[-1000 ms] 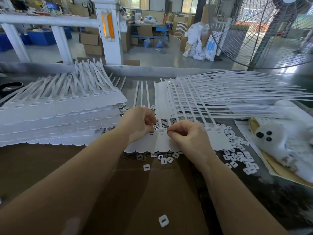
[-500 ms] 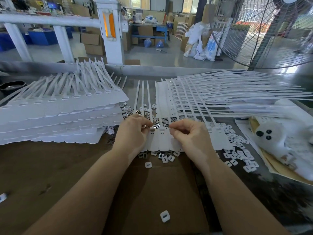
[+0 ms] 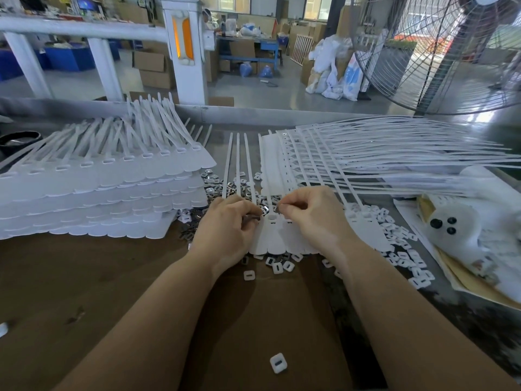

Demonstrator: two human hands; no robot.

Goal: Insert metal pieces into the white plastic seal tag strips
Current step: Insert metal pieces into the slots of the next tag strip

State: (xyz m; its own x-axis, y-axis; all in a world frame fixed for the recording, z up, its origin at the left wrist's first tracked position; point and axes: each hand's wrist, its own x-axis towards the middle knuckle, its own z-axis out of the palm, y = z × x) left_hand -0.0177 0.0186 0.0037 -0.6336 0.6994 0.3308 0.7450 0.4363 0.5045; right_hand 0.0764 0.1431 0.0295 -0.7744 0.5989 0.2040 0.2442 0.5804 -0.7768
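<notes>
The white plastic seal tag strip sheet (image 3: 277, 235) lies flat on the brown cardboard work surface (image 3: 118, 277) at centre, between both hands; its rounded tag ends point toward the person and its thin tails (image 3: 238, 162) run away toward the far edge of the table, so the long axis goes near to far. Compared with half a second ago the sheet sits in the same place and both hands have stayed at its slotted heads, with little change beyond a slight closing-in of the fingertips. The left hand (image 3: 228, 230) has its fingers curled, pinching a small dark metal piece (image 3: 255, 218) at the head row. The right hand (image 3: 313, 218) is likewise curled, thumb and forefinger pinching something small at the strip head; what it is cannot be told. Loose small metal pieces (image 3: 214, 184) lie scattered just behind the hands. Small white square plastic caps (image 3: 406, 255) lie to the right, one more cap (image 3: 278, 363) alone nearer the person. A stacked pile of white tag sheets (image 3: 93, 198) sits left; fanned sheets (image 3: 366, 165) lie right.
</notes>
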